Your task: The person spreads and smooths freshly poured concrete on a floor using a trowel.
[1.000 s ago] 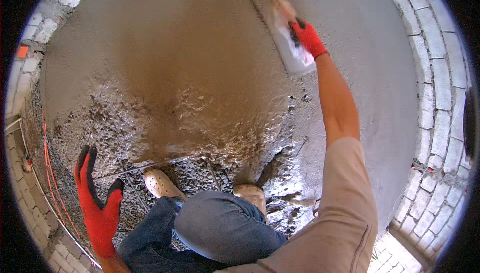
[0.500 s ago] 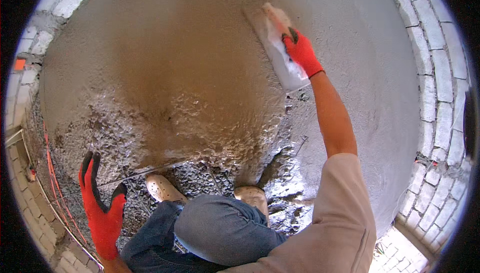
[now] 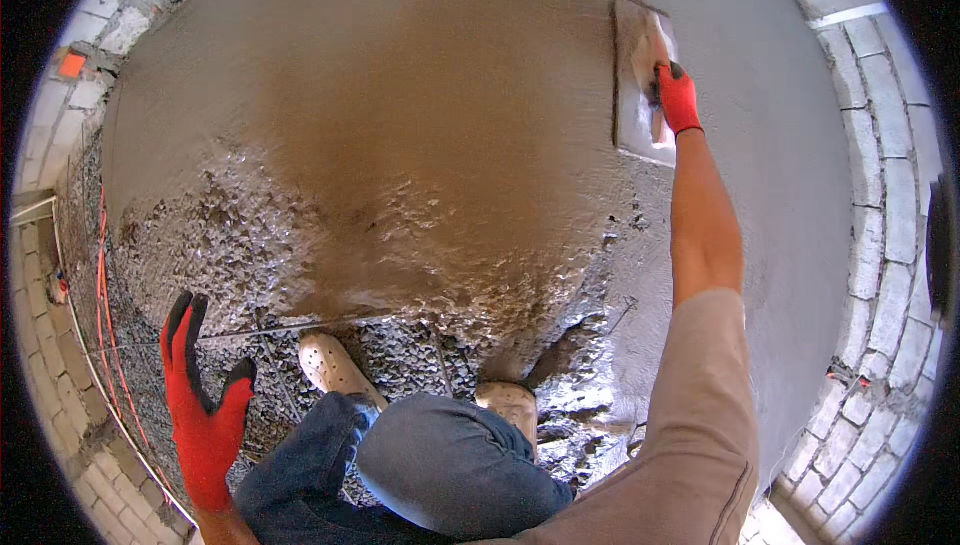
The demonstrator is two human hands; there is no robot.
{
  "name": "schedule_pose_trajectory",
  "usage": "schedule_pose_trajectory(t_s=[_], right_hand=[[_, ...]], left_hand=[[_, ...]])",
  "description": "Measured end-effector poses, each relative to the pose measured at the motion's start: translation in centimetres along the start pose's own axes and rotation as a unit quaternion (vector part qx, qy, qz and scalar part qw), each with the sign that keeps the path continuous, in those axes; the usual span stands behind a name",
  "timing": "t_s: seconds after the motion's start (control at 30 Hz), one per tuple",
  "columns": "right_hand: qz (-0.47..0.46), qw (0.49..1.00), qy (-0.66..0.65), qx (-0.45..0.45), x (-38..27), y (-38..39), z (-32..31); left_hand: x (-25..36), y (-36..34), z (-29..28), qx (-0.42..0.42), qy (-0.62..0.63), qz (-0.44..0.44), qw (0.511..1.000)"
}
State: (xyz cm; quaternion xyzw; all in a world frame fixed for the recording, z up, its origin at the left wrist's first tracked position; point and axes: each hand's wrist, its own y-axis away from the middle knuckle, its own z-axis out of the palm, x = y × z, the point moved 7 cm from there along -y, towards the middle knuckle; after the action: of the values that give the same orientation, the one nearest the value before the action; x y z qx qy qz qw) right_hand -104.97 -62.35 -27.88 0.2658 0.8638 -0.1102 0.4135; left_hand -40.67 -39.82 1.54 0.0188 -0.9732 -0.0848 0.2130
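My right hand (image 3: 679, 100), in a red work glove with dark fingertips, grips the handle of a flat rectangular plastering float (image 3: 640, 130). The float lies flat on wet grey concrete (image 3: 450, 65), at the far right of the slab, my arm stretched out. Over the lower left, my left hand (image 3: 207, 410), in a matching glove, hangs in the air with fingers and thumb apart and nothing in it. Below it is gravel (image 3: 275, 385). The concrete is smooth around the float and rough and lumpy nearer my feet.
My light clogs (image 3: 338, 370) stand on gravel at the concrete's ragged near edge. Thin metal rods (image 3: 290, 328) cross the gravel. Orange cables (image 3: 102, 285) run along the left side. Block walls (image 3: 885, 165) bound the slab left and right.
My right hand has swept the float to the right over the concrete, turning it from a slant to nearly straight ahead. The left hand has barely moved.
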Motion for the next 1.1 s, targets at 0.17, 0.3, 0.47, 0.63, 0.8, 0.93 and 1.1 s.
schedule_pose_trajectory(t_s=[0.17,0.3,0.47,0.63,0.8,0.93,1.1], right_hand=[[-0.077,0.979,-0.033,-0.185,-3.1,-1.4,5.4],[-0.149,0.963,0.009,-0.222,-8.3,3.6,6.1],[-0.05,0.911,0.013,-0.41,-5.1,10.1,4.6],[-0.018,0.888,0.03,-0.459,-4.3,17.8,2.1],[-0.153,0.892,-0.002,-0.424,-2.6,25.0,-0.4],[-0.1,0.891,0.051,-0.44,-1.5,30.3,-2.3],[-0.098,0.935,-0.002,-0.34,1.7,29.6,-4.1]], left_hand=[[-0.2,-0.5,0.8,-0.01,0.027,-0.001,1.0],[-0.1,-0.6,0.6,0.0,0.022,-0.001,1.0],[1.2,-1.4,1.4,-0.015,0.023,0.03,0.999],[1.7,-2.2,2.3,-0.033,0.056,0.039,0.997],[2.7,-2.9,2.8,-0.036,0.088,0.044,0.995],[3.0,-2.9,2.7,-0.039,0.068,0.052,0.996],[2.7,-2.9,2.4,-0.038,0.054,0.063,0.996]])
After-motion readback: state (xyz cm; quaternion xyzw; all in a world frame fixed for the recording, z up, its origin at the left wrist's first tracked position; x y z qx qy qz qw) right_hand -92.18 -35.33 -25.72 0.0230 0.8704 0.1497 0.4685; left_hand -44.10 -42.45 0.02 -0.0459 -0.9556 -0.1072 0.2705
